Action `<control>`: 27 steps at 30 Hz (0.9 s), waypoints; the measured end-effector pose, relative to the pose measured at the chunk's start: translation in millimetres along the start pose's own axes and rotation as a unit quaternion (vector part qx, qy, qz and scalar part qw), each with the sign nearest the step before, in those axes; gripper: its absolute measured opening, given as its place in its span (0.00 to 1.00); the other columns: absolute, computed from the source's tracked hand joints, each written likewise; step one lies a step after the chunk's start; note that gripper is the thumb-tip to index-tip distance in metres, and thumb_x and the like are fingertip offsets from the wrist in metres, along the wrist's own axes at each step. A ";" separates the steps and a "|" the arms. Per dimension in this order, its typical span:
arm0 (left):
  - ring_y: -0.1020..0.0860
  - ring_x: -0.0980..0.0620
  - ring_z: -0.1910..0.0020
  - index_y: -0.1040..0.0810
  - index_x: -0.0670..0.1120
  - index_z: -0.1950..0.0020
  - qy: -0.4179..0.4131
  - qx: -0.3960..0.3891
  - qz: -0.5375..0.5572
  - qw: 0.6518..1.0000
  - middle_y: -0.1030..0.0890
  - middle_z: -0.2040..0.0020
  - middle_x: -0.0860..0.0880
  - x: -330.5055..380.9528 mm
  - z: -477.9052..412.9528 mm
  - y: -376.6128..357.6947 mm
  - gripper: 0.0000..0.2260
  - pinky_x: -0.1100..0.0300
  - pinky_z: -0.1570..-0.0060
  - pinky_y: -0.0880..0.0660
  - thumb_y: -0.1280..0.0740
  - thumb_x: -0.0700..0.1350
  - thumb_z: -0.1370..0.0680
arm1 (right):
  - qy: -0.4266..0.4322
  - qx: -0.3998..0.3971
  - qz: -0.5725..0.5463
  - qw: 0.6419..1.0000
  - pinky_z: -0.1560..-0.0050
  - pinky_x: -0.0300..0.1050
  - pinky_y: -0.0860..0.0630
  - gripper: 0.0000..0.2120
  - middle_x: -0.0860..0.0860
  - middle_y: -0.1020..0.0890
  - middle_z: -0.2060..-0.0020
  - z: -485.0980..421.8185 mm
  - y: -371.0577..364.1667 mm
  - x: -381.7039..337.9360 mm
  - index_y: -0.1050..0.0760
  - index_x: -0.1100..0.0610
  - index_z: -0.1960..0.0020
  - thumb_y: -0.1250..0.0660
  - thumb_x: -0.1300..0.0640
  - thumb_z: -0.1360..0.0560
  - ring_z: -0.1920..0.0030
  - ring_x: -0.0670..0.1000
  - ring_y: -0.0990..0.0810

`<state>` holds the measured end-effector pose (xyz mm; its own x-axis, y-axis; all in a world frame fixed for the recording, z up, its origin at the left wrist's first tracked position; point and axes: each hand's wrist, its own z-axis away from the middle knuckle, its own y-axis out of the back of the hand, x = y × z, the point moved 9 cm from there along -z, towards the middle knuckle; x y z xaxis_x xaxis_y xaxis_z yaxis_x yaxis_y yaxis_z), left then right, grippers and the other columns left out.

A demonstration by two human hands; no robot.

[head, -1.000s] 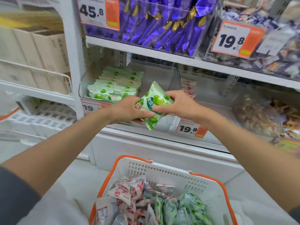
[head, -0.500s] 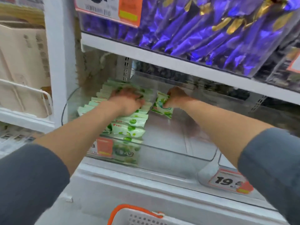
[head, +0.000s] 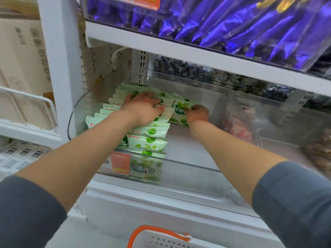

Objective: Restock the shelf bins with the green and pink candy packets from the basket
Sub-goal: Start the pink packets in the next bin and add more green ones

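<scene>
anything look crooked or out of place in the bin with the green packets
Only one green packet, pinched by the right hand at the back of the clear bin: it sits tilted beside the neat row that the left hand presses. Nothing spilled or torn.

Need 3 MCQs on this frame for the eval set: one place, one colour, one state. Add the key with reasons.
1. Where is the green packet that the right hand holds?
A) in the clear bin, beside the packet row
B) on the floor
C) on the top shelf

2. What colour are the packs in the bin above?
A) red
B) purple
C) yellow

3. How is the left hand?
A) clenched, empty
B) hanging idle
C) flat on the packet row, fingers straight

Key:
1 A: the packet sits inside the bin, right of the row.
2 B: the wrappers are purple.
3 C: its palm lies on the row's top edges.
</scene>
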<state>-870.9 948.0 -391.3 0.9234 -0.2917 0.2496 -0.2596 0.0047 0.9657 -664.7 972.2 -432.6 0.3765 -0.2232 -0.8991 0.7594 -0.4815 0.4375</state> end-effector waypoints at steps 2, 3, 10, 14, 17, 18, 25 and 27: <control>0.53 0.53 0.21 0.41 0.58 0.23 -0.001 0.002 0.000 1.000 0.50 0.20 0.53 -0.5 -1.1 -0.4 0.23 0.47 0.24 0.57 0.51 0.60 0.18 | -0.013 -0.007 0.005 1.000 0.54 0.43 0.29 0.10 0.56 0.20 0.49 -0.4 0.3 3.9 0.22 0.61 0.46 0.37 0.58 0.22 0.47 0.57 0.21; 0.53 0.53 0.21 0.41 0.58 0.23 -0.001 0.003 0.002 1.000 0.49 0.20 0.53 -1.0 -1.4 -0.8 0.23 0.47 0.24 0.57 0.51 0.60 0.17 | -0.023 -0.007 -0.015 1.000 0.54 0.43 0.28 0.09 0.56 0.19 0.49 -0.4 0.4 7.7 0.21 0.61 0.46 0.37 0.60 0.23 0.47 0.57 0.21; 0.27 0.45 0.34 0.25 0.55 0.32 0.006 0.087 0.057 0.995 0.25 0.31 0.47 15.4 22.0 31.9 0.17 0.50 0.33 0.32 0.42 0.55 0.19 | 0.032 -0.025 0.060 0.997 0.43 0.45 0.24 0.17 0.58 0.22 0.39 28.0 28.0 -15.4 0.26 0.62 0.35 0.35 0.63 0.24 0.39 0.59 0.22; 0.22 0.46 0.56 0.24 0.51 0.53 0.010 0.169 0.090 0.982 0.19 0.55 0.50 54.6 79.2 50.6 0.03 0.54 0.56 0.24 0.37 0.47 0.24 | 0.197 -0.082 0.053 0.975 0.47 0.38 0.25 0.11 0.54 0.17 0.50 91.3 55.0 -38.1 0.19 0.60 0.46 0.32 0.65 0.27 0.51 0.50 0.20; 0.24 0.45 0.59 0.29 0.50 0.59 0.039 0.178 0.149 0.972 0.21 0.61 0.51 79.2 128.1 45.0 0.03 0.55 0.61 0.28 0.35 0.46 0.28 | 0.293 -0.075 0.043 0.952 0.54 0.34 0.28 0.08 0.51 0.17 0.58 153.0 93.9 -47.5 0.18 0.59 0.53 0.32 0.66 0.29 0.60 0.45 0.23; 0.24 0.45 0.61 0.29 0.50 0.61 0.054 0.170 0.167 0.970 0.22 0.63 0.51 84.7 143.4 38.7 0.04 0.55 0.62 0.29 0.35 0.46 0.29 | 0.310 -0.076 0.045 0.947 0.56 0.32 0.29 0.07 0.50 0.18 0.60 171.1 105.3 -45.2 0.18 0.59 0.55 0.33 0.67 0.29 0.62 0.44 0.24; 0.22 0.47 0.58 0.27 0.49 0.65 0.115 -0.033 0.177 0.977 0.22 0.64 0.51 113.2 213.3 -84.5 0.06 0.56 0.59 0.26 0.31 0.47 0.30 | 0.231 -0.187 0.099 0.950 0.61 0.36 0.31 0.07 0.50 0.18 0.61 235.3 129.3 79.9 0.19 0.59 0.55 0.34 0.68 0.28 0.68 0.41 0.26; 0.22 0.48 0.54 0.26 0.50 0.61 0.103 -0.117 0.137 0.978 0.21 0.59 0.51 116.4 226.4 -129.4 0.05 0.57 0.56 0.26 0.31 0.48 0.28 | 0.172 -0.253 0.153 0.940 0.59 0.38 0.30 0.08 0.49 0.19 0.58 242.0 124.5 136.2 0.20 0.59 0.53 0.35 0.67 0.27 0.64 0.47 0.23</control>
<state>-793.9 696.9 -503.4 0.8719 -0.0502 0.4870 -0.4554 0.2820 0.8444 -647.3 676.7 -503.4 0.7014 0.0428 -0.7115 0.7101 0.0447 0.7027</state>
